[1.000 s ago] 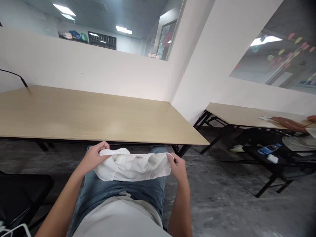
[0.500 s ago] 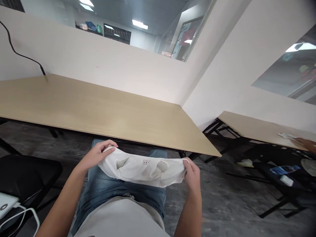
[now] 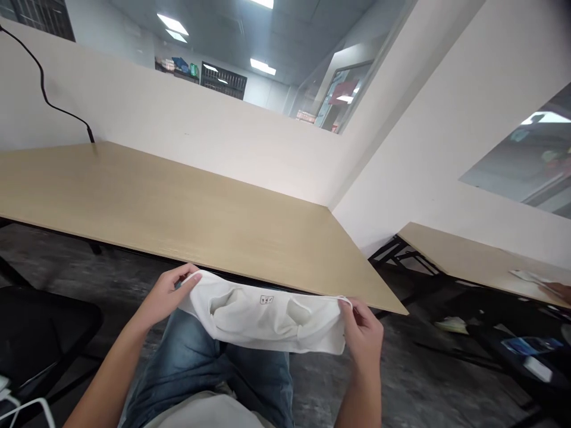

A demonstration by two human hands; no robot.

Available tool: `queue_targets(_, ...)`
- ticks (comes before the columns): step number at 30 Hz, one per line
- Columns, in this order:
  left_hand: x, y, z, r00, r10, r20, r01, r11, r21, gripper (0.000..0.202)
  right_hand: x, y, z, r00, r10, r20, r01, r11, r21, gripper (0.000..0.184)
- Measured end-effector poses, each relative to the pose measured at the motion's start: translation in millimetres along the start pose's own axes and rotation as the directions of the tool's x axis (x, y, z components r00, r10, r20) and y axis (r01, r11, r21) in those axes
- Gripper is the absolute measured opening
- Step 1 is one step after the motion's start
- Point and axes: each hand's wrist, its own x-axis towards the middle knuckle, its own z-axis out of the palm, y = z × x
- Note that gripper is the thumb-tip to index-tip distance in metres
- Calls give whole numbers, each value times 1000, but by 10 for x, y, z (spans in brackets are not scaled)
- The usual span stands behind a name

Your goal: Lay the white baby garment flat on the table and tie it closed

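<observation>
Stretched between my hands is a small white garment (image 3: pixel 267 324), held up above my lap at the table's near edge. It has two arm-like openings, one toward each side, and a small printed label mark (image 3: pixel 266 300) near the middle of its upper edge. My left hand (image 3: pixel 172 291) pinches its upper left corner between thumb and fingers. The upper right corner is gripped by my right hand (image 3: pixel 363 330), with the thumb in front and the fingers partly hidden behind.
A long light-wood table (image 3: pixel 200 214) stands ahead against the wall. To the right is a second table (image 3: pixel 473 255), with a person's hand (image 3: pixel 557 291) on it near a pale flat item. Black chairs stand at the left (image 3: pixel 44 327) and lower right. A black cable (image 3: pixel 66 112) hangs at the left.
Both hands have moved forward toward the table edge with the garment and spread slightly apart, the right one moving right. The view has tilted up a little.
</observation>
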Motion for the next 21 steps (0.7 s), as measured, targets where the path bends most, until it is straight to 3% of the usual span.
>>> queue_targets(3,34,48,11,996,11,-93,-12,1000,-16,30,28,65,-13,987,99,130,-104,994,32,34)
queue_targets(6,92,144,34,977,35,-210,-32,999,22,30,44,193,-19,936,180,302,-216,972,93,36)
queue_targets(10,258,246,77,919,78,-386,-54,996,74,30,70,347,12,891,171,420,-272,942,194,32)
queue_targets(13,425,232,88,866,110,-488,-53,990,129,29,90,362,63,933,134,335,-196,968,159,31)
queue_targets(16,606,186,88,834,160,-528,-67,979,191,27,119,337,117,992,65,105,-71,996,49,31)
queue_targets(19,826,177,91,851,195,-488,-68,962,265,29,234,345,160,993,-25,-115,10,992,-122,30)
queue_targets(21,1029,189,97,866,222,-448,-64,938,341,31,407,378,201,985,-64,-162,25,972,-232,32)
